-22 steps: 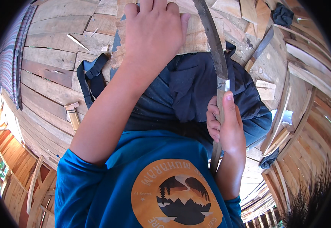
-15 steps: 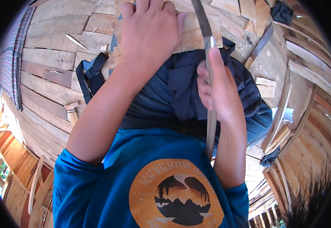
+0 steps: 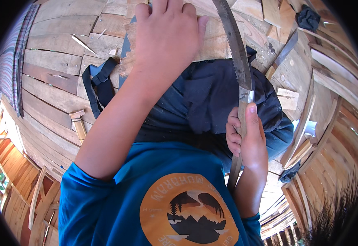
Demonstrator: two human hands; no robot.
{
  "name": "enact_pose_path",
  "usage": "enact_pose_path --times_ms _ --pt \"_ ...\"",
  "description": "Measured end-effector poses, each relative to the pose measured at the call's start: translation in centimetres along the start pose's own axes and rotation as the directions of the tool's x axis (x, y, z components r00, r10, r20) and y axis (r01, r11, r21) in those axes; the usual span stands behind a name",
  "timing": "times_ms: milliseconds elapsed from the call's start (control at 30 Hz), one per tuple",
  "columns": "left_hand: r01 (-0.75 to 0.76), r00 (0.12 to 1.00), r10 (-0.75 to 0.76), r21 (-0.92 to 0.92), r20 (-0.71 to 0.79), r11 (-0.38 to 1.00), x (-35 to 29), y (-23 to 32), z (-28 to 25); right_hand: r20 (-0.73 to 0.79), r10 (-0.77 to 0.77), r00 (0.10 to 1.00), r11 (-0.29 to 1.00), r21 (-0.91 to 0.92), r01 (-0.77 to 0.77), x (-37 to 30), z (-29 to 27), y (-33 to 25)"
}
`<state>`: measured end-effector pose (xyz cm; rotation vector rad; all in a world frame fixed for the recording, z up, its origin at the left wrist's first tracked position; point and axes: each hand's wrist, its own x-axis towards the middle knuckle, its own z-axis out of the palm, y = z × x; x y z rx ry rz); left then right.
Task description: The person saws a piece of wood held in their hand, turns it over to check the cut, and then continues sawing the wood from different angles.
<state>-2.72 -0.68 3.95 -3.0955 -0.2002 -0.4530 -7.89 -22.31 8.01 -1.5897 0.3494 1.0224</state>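
My left hand [image 3: 166,39] presses down on a pale wooden board [image 3: 214,39], its bent fingers over the far side near the top edge of the view. The board's left end looks ragged. My right hand [image 3: 248,133] is wrapped around the long wooden handle of a curved saw [image 3: 239,61], with the thumb lying along the handle. The saw's toothed edge faces left, and its dark blade crosses the right end of the board. The blade's tip lies beyond the view. The handle's rear end reaches back beside my right forearm.
A long-bladed knife [image 3: 283,53] with a wooden handle lies on the plank floor [image 3: 53,61] at the right. A black strap with a buckle [image 3: 101,78] is at the left. Wood offcuts [image 3: 288,98] and a dark cloth [image 3: 308,17] lie at the right.
My right hand has drawn the saw back toward my body, so much more of its toothed blade shows. My left hand stays on the board, shifted very slightly to the right in view.
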Motion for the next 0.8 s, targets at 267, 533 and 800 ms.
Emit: enact_pose_path --times_ms 267,533,800 --pt "-0.021 1.000 0.021 0.015 -0.001 1.000 -0.1 0.3 0.1 0.054 0.007 0.999 1.000 -0.010 -0.006 4.2 0.5 -1.6" --pt "0.008 1.000 -0.009 -0.034 -0.026 0.999 0.0 -0.3 0.3 0.020 -0.035 0.999 0.999 0.003 0.034 5.1 1.5 -4.1" --pt "0.019 0.999 -0.020 0.010 0.041 1.000 0.0 0.3 -0.1 0.059 0.020 0.998 1.000 0.021 -0.021 0.3 -0.1 0.0"
